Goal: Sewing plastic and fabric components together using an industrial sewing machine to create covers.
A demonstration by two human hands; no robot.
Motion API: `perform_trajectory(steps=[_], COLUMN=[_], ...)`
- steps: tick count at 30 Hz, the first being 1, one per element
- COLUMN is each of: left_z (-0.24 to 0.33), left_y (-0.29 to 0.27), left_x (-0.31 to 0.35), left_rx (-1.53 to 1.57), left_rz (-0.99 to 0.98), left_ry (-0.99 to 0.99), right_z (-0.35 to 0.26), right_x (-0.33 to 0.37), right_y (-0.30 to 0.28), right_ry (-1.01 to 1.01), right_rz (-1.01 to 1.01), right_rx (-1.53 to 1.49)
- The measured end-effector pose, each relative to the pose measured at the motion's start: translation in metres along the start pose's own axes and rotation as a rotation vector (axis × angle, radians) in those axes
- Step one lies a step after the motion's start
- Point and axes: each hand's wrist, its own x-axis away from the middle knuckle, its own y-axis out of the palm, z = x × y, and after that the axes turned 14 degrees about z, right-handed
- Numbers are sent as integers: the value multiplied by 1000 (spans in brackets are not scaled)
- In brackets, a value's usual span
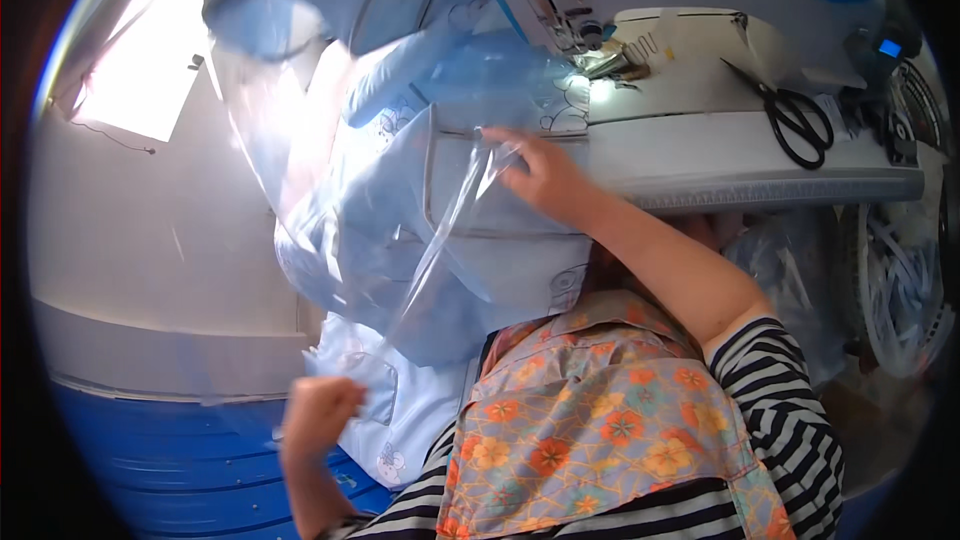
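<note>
film [440, 232], in the head view, stretches over the blue cloth [505, 205], its long axis slanting from the nearer right hand [545, 175], which pinches its upper end, down-left toward the left hand [320, 415], curled, holding what i cannot tell.

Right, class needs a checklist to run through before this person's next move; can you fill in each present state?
1. Right hand gripping clear plastic: ok.
2. Left hand gripping plastic too: cannot tell, motion blur.
3. Right hand apart from sewing machine: ok.
4. Scissors out of both hands: ok, on sewing table.
5. Light-blue fabric lying flat: not ok, draped.
</note>
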Motion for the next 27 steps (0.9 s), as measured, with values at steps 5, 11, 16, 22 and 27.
perform_trajectory(steps=[5, 11, 16, 22, 27], left_z=[-30, 135, 237, 260, 245], left_y=[114, 62, 141, 125, 155], left_x=[6, -107, -241, -225, -231], left_rx=[-128, 98, 47, -258, -276], left_rz=[-349, -23, 233, -75, 129], left_ry=[285, 1042, 1115, 939, 1007], right_z=[0, -6, -36, -81, -84], right_x=[31, 37, 77, 72, 78], right_y=[9, -3, -9, -50, -54], right_ry=[638, 825, 784, 529, 231], right_rz=[56, 189, 190, 119, 159], right_rx=[-1359, -926, -829, -325, -126])
